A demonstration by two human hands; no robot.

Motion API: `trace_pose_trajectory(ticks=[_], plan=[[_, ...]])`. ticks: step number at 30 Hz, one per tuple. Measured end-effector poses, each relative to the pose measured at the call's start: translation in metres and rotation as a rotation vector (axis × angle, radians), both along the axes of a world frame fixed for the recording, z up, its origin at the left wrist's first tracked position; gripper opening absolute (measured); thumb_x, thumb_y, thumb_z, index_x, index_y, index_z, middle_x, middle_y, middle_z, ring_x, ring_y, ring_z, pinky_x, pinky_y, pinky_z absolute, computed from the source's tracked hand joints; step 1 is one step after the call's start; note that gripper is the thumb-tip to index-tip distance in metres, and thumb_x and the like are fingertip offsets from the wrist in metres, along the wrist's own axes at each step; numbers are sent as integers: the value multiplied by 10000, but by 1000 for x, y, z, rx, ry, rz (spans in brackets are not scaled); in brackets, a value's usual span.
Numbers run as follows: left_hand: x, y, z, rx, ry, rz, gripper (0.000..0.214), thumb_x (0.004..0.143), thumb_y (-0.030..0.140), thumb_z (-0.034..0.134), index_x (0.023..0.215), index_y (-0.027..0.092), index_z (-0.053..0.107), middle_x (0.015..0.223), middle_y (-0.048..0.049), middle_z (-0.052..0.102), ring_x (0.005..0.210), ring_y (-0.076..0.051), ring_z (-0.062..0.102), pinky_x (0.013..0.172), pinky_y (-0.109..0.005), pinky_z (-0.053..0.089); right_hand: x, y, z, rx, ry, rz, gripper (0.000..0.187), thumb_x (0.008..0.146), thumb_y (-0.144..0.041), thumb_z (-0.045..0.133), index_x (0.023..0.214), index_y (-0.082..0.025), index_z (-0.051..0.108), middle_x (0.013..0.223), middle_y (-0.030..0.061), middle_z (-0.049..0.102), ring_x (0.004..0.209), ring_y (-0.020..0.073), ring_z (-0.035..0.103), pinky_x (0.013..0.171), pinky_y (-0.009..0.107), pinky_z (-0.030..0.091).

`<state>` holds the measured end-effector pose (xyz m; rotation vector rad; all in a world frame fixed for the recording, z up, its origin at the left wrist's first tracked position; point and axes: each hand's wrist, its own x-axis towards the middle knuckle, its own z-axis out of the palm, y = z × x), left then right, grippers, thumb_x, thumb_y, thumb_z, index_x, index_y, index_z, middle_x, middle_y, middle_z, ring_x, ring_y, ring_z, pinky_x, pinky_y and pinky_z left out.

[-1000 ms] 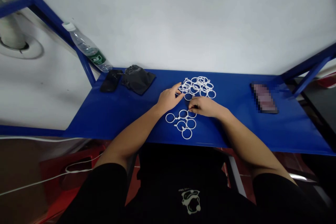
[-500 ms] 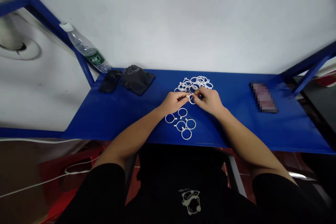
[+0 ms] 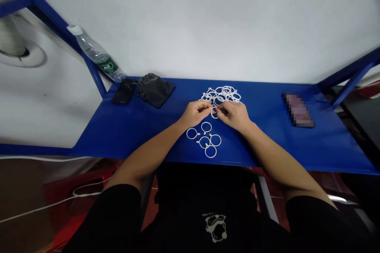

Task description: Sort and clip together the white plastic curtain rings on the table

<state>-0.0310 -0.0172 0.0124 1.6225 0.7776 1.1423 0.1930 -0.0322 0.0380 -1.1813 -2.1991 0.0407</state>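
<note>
My left hand point(image 3: 194, 114) and my right hand point(image 3: 236, 114) meet over the blue shelf point(image 3: 124, 126), both pinching one white plastic ring point(image 3: 214, 112) between their fingertips. Just behind the hands lies a heap of several white rings point(image 3: 223, 94). In front of the hands, near the shelf's front edge, several more white rings point(image 3: 206, 140) lie flat in a small group.
A black pouch point(image 3: 154, 89) and a dark flat item point(image 3: 123, 91) lie at the back left, beside a plastic water bottle point(image 3: 97, 55) leaning on the blue frame. A phone point(image 3: 298, 110) lies at the right. A white wall stands behind.
My left hand left the ring heap and my right hand lifted from the front group. Both came together and now pinch one ring between them.
</note>
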Motion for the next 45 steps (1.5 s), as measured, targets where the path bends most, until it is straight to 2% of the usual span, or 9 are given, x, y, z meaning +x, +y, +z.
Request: trace_pose_trajectory(ticks=[5, 11, 21, 27, 29, 33, 37, 41, 45], plan=[[-2, 5, 2, -41, -67, -56, 88, 937, 256, 702, 939, 170, 715, 850, -70, 823, 623, -107, 673, 632, -247, 546, -2, 0, 0, 20, 36, 96, 257, 1053, -326, 550, 958, -236, 771, 815, 32, 821, 667, 171, 724, 618, 314, 509], [-3, 7, 0, -72, -35, -6, 61, 924, 214, 691, 950, 166, 720, 850, -53, 814, 613, -100, 658, 629, -237, 537, -2, 0, 0, 9, 126, 120, 212, 1067, -363, 584, 1074, -237, 754, 871, 39, 824, 715, 179, 740, 666, 324, 555], [-4, 4, 0, 170, 167, 84, 250, 857, 28, 563, 869, 182, 760, 852, -22, 805, 782, -147, 743, 775, -273, 603, -10, -6, -2, -169, 123, 313, 148, 1029, -307, 587, 1114, -252, 696, 936, 17, 797, 720, 153, 703, 670, 307, 548], [-8, 4, 2, 290, 237, 165, 354, 961, 120, 648, 1284, 190, 776, 1206, -85, 814, 661, -92, 637, 683, -257, 557, 4, 1, 2, 40, 19, 182, 204, 1091, -321, 577, 1132, -239, 760, 970, 54, 829, 767, 183, 721, 702, 335, 557], [-12, 5, 4, 326, 333, 115, 307, 972, 182, 697, 1265, 202, 788, 1197, -83, 803, 651, -91, 613, 692, -267, 549, 14, 5, 6, 75, -23, 80, 231, 1101, -316, 579, 1142, -228, 788, 1047, 88, 843, 864, 213, 753, 743, 349, 570], [-19, 5, 6, 375, 591, -93, 183, 919, 233, 768, 1091, 239, 831, 1054, -50, 799, 869, -182, 724, 835, -327, 569, 27, 13, 11, 11, -120, -71, 255, 1067, -311, 612, 1145, -223, 838, 1141, 123, 824, 918, 243, 760, 712, 350, 547], [-18, 4, 1, 337, 711, -214, 161, 834, 168, 763, 955, 249, 831, 1026, -35, 784, 846, -189, 713, 787, -325, 547, 25, 13, 11, -74, -117, -38, 278, 1048, -360, 633, 1174, -237, 848, 1091, 108, 813, 883, 238, 748, 690, 354, 536], [-16, 6, 1, 299, 711, -107, 124, 874, 137, 720, 833, 238, 780, 885, -21, 749, 811, -184, 688, 780, -310, 526, 14, 5, 11, -176, -95, 207, 319, 1078, -378, 552, 1190, -252, 822, 1015, 68, 820, 918, 227, 763, 754, 363, 566], [-14, 8, 4, 235, 652, 139, 71, 928, 160, 746, 941, 222, 778, 904, -35, 782, 816, -199, 708, 773, -308, 519, 5, -1, 10, -239, -83, 333, 398, 1081, -468, 558, 1331, -242, 769, 1013, 53, 817, 876, 213, 765, 769, 359, 578]])
